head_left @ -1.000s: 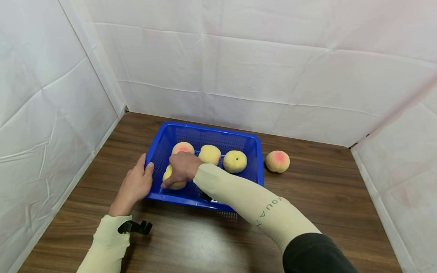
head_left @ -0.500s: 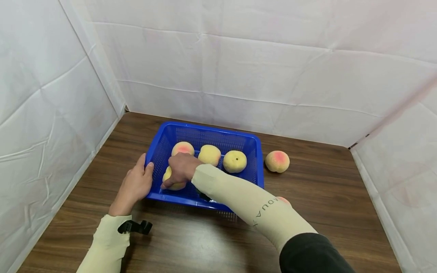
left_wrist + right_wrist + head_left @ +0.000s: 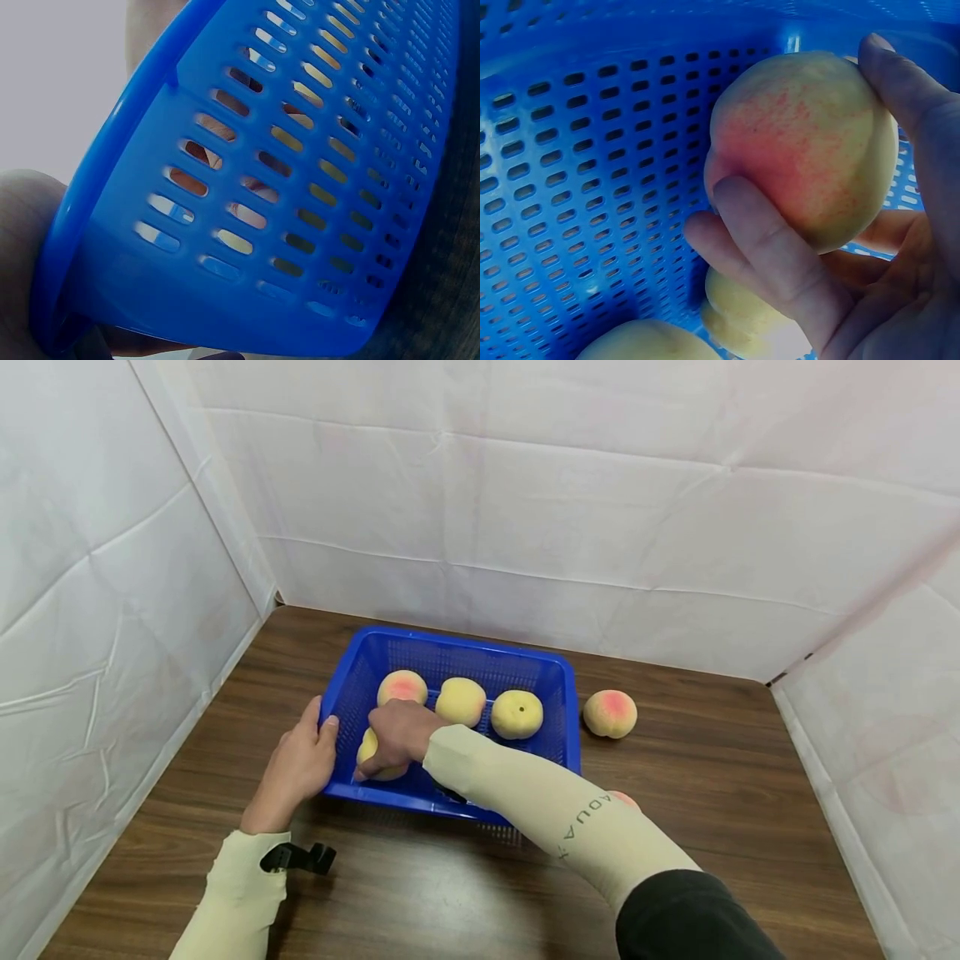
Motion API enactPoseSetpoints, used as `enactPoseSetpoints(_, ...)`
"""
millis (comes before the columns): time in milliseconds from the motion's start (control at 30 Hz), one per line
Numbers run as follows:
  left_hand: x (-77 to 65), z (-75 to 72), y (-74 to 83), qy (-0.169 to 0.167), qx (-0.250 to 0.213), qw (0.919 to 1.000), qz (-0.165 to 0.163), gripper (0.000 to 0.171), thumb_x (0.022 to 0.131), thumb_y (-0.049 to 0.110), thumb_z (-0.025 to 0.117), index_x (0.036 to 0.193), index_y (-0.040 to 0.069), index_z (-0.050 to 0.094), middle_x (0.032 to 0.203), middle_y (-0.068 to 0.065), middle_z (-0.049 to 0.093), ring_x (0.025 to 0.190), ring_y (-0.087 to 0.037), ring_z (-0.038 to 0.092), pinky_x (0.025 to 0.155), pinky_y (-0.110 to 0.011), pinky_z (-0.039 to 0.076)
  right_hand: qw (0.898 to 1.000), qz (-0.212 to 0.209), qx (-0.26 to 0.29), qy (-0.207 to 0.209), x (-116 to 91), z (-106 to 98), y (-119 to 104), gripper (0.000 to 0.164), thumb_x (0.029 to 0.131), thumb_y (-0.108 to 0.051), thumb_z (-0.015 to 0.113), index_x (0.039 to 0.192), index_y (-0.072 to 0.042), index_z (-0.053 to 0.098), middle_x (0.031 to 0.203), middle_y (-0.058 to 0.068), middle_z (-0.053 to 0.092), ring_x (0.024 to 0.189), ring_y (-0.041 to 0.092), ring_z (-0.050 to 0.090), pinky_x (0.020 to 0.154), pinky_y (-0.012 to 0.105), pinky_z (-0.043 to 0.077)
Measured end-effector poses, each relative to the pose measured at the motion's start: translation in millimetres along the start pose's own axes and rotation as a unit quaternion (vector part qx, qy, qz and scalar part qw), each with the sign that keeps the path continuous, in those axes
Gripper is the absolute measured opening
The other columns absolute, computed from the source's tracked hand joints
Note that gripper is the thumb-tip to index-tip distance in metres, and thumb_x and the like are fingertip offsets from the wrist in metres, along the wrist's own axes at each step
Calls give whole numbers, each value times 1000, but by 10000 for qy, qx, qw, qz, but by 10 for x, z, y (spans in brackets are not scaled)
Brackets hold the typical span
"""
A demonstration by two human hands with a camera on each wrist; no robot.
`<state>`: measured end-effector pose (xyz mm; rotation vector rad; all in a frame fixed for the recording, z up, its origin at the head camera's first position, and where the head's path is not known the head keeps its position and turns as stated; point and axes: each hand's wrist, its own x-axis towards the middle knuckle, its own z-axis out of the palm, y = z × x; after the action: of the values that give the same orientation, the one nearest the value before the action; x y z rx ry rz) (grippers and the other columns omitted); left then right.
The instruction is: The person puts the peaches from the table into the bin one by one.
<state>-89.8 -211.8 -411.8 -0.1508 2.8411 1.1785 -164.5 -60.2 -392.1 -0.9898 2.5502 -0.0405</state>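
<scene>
My left hand (image 3: pixel 296 764) grips the left rim of a blue plastic basket (image 3: pixel 465 644), thumb over the edge. Seen from the left wrist, the slotted basket wall (image 3: pixel 120 277) fills most of the view. Inside the near left corner of the basket, my right hand (image 3: pixel 402 731) holds a yellow peach (image 3: pixel 388 772). The right wrist view shows that peach (image 3: pixel 802 150) with a red blush, thumb on one side and fingers curled on the other. Three more peaches lie in a row behind: a blushed one (image 3: pixel 402 683), a middle one (image 3: pixel 460 702) and a right one (image 3: pixel 517 714).
A peach (image 3: pixel 610 714) sits on the brown wooden table (image 3: pixel 735 760) right of the basket. Another peach (image 3: pixel 625 799) is mostly hidden behind my right forearm. White cloth walls (image 3: pixel 525 510) enclose the table at the back and both sides.
My right forearm has shifted slightly left, uncovering the edge of a peach behind it. Both hands keep their holds, and the basket and other peaches stay in place.
</scene>
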Motion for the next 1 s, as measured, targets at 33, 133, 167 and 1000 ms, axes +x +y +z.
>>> enactPoseSetpoints(33,0,-1,-1,13,3,10000,2,54,107,31,22,151,1,15,132,-33,46,114,-47,50,92,-66,39,10000,-7,14,33,-2,5,3,53,70,-68,71,84,-18,57,74,-6,59,65,10,56,56,24,48)
enactPoseSetpoints(133,0,-1,-1,21,15,10000,5,54,107,31,22,151,1,15,132,-34,46,114,-47,49,92,-66,39,9999,-19,29,134,-13,18,13,54,69,-68,72,84,-19,57,74,-6,59,64,10,56,55,24,47)
enactPoseSetpoints(167,1,0,-1,17,14,10000,3,54,107,31,22,151,1,14,133,-34,46,115,-48,49,93,-66,38,9999,-15,34,151,-19,22,16,54,69,-69,72,85,-19,57,74,-6,59,64,10,55,55,24,48)
enactPoseSetpoints(1000,8,-8,-4,1,-50,10000,26,52,107,30,23,150,2,17,130,-33,48,112,-46,51,91,-65,40,9995,-91,-19,313,-111,-48,85,68,70,-70,69,109,-15,61,85,-6,61,71,9,55,65,26,49)
